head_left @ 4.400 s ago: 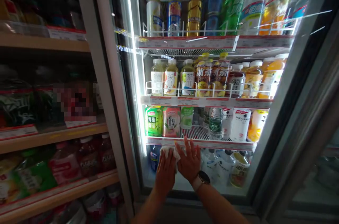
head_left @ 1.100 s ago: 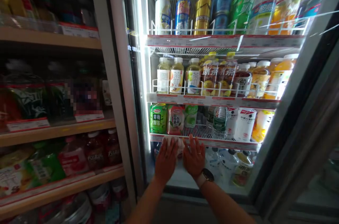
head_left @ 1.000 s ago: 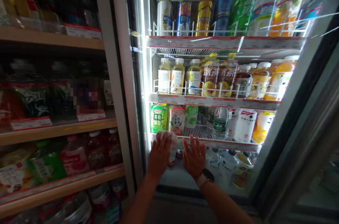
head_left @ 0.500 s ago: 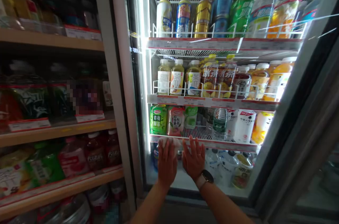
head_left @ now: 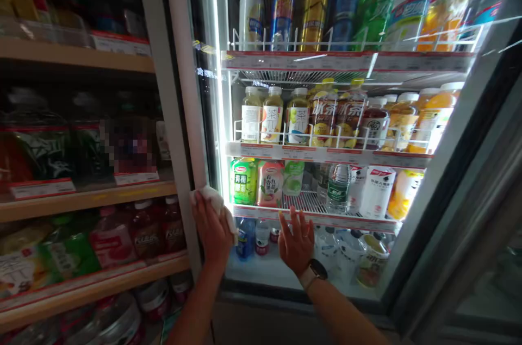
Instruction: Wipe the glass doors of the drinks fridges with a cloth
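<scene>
A white cloth (head_left: 214, 199) lies under my left hand (head_left: 212, 228), pressed against the left edge of the cooler's glass door (head_left: 253, 274). My right hand (head_left: 297, 239), with a watch (head_left: 317, 269) on its wrist, rests on the glass with its fingers spread and nothing in it. It is just below the third shelf edge (head_left: 322, 218). Behind the glass stand a green tea carton (head_left: 243, 182), a reddish carton (head_left: 269, 184) and a clear water bottle (head_left: 338, 188).
To the left, open wooden shelves (head_left: 101, 280) hold several bottles. Inside the cooler, cans (head_left: 314, 19) stand on the top shelf and tea bottles (head_left: 297, 117) on the second. A dark door frame (head_left: 452, 171) runs along the right side.
My left hand has moved left with the cloth, from the glass below the cartons to the door's left edge. My right hand has stayed nearly in place. The view has shifted slightly.
</scene>
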A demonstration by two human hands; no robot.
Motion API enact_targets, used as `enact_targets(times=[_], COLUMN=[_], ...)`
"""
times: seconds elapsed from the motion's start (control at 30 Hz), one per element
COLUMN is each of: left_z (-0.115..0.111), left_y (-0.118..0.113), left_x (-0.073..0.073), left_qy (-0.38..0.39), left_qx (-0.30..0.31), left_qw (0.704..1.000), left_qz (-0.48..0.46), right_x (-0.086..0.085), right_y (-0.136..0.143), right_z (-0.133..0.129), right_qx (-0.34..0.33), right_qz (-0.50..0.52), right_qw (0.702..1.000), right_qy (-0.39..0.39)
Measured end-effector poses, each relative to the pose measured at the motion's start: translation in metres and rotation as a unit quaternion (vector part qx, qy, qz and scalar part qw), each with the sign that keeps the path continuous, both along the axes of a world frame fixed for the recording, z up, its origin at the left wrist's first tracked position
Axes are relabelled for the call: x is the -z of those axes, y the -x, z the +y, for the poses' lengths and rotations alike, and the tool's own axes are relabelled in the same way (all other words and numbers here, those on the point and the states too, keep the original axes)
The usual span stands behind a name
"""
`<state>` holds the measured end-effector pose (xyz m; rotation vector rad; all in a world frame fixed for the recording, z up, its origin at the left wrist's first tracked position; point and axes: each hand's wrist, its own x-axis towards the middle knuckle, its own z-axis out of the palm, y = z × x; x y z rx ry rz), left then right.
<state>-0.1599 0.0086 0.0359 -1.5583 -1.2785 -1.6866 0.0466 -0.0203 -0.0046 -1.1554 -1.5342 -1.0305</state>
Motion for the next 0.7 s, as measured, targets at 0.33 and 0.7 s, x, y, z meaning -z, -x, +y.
enact_targets(times=[0.33, 0.7], left_z=[-0.012, -0.016], left_y=[-0.067, -0.040], left_x=[0.049, 0.050], left_qy=[-0.039, -0.040], left_qx=[0.082, 0.061], left_qw=[0.988, 0.956], left_qz=[0.124, 0.283], right_x=[-0.002, 0.002], right_y=[-0.001, -0.004], right_z=[0.000, 0.000], right_qx=[-0.003, -0.003], right_qz=[-0.002, -0.012], right_qw=[1.000, 1.000], right_qy=[-0.015, -0.017])
